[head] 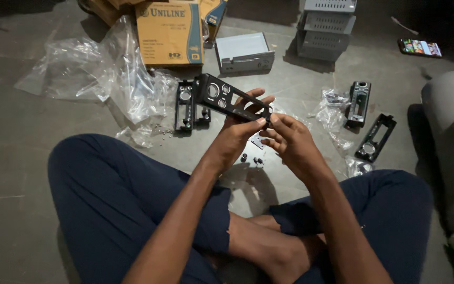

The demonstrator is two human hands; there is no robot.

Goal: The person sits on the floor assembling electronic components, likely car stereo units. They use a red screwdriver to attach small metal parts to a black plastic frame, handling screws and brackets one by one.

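Note:
I sit cross-legged on a grey floor. My left hand (240,126) grips a black plastic front panel (223,97) with round holes, holding it tilted above the floor. My right hand (287,139) is beside it, fingertips pinched at the panel's right end; whether they hold a small part I cannot tell. Small black knobs (252,159) lie on the floor just under my hands.
Another black panel (186,108) lies by crumpled clear plastic bags (116,79). Two more panels (359,102) (377,138) lie to the right. Behind stand a cardboard box (169,34), grey metal cases (244,52) (326,26) and a phone (420,48). Another person's knee (447,100) is at right.

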